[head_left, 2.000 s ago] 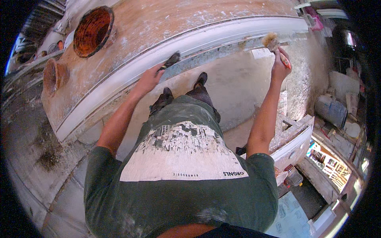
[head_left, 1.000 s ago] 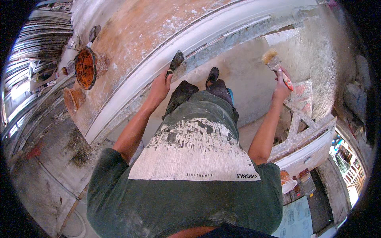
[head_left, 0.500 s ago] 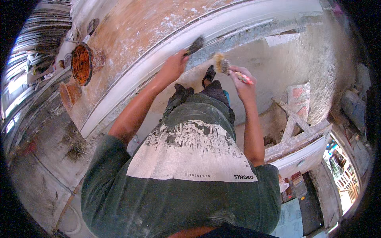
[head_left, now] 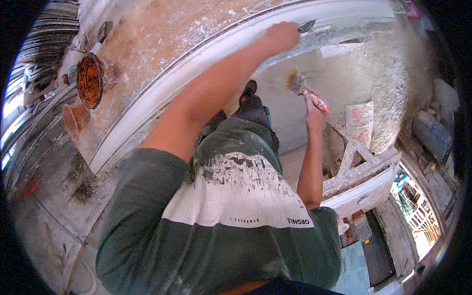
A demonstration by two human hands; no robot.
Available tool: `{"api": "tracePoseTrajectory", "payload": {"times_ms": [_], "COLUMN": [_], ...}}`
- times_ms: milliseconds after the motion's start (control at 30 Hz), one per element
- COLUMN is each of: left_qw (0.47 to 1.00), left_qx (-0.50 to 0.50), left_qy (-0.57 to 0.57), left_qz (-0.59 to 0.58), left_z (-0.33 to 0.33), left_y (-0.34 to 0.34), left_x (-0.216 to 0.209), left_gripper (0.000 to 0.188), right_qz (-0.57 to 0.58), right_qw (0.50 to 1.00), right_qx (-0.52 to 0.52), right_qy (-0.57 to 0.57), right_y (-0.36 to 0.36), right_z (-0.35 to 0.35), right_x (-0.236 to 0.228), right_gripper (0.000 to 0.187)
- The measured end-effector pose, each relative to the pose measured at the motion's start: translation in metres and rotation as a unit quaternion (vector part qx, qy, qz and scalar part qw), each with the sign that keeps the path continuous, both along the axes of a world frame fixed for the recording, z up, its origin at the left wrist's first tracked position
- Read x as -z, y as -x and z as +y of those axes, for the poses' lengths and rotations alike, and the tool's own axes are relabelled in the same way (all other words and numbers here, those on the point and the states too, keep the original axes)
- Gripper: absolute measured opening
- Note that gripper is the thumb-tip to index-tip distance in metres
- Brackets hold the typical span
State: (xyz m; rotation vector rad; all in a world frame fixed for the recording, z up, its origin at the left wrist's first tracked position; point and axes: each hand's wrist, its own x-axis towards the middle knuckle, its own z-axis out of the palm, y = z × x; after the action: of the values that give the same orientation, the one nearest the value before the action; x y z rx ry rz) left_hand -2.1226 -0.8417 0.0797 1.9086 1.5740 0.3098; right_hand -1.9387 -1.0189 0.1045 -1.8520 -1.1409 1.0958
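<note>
My left hand (head_left: 282, 37) is stretched across to the far side, closed round a small flat-bladed scraper (head_left: 307, 26). Most of its handle is hidden in the fist. The grey blade sticks out to the right, over a long curved white plaster moulding (head_left: 196, 64); whether it touches the surface I cannot tell. Nearer and to the right, my right hand (head_left: 314, 101) grips a paintbrush (head_left: 298, 84) by its red handle. The brush's pale bristles point up and left, above the grey floor.
An orange-brown plastered bench top (head_left: 147, 49) lies beyond the moulding. Two round orange-stained pots (head_left: 90, 81) stand at left. A wooden brace (head_left: 346, 160) and a white-faced board (head_left: 364, 189) are at right. Long strips (head_left: 49, 44) are stacked at the far left.
My left hand has swept right and farther away along the moulding with the scraper. My right hand has shifted slightly right and nearer with the brush.
</note>
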Motion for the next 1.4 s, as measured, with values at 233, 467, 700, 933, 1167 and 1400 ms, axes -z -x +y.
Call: {"api": "tracePoseTrajectory", "payload": {"times_ms": [233, 467, 700, 933, 1167, 1400], "left_qw": [0.989, 0.979, 0.976, 0.992, 0.984, 0.986], "left_qx": [0.105, 0.176, 0.177, -0.034, -0.084, -0.086], "left_qy": [0.022, -0.014, -0.078, 0.112, 0.147, 0.097], "left_qz": [0.098, 0.102, 0.101, -0.048, -0.057, -0.107], "left_z": [-0.126, -0.035, 0.065, -0.104, -0.011, -0.015], "left_y": [0.165, 0.076, -0.048, 0.100, -0.022, -0.028], "left_x": [-0.046, -0.035, -0.016, 0.004, -0.006, 0.003], "left_gripper": [0.030, 0.030, 0.031, 0.039, 0.042, 0.041], "right_qz": [0.009, 0.012, -0.041, 0.038, 0.025, -0.022], "right_qw": [0.997, 0.995, 0.996, 0.985, 0.985, 0.990], "right_qx": [0.080, 0.101, 0.079, 0.166, 0.165, 0.139], "right_qy": [0.020, 0.021, -0.002, 0.028, 0.046, -0.013], "right_y": [-0.020, -0.031, -0.036, -0.044, -0.048, -0.051], "right_z": [-0.024, -0.024, -0.005, -0.020, -0.002, 0.001], "right_x": [0.024, 0.033, 0.006, 0.035, 0.042, 0.031], "right_gripper": [0.016, 0.017, 0.016, 0.016, 0.016, 0.017]}}
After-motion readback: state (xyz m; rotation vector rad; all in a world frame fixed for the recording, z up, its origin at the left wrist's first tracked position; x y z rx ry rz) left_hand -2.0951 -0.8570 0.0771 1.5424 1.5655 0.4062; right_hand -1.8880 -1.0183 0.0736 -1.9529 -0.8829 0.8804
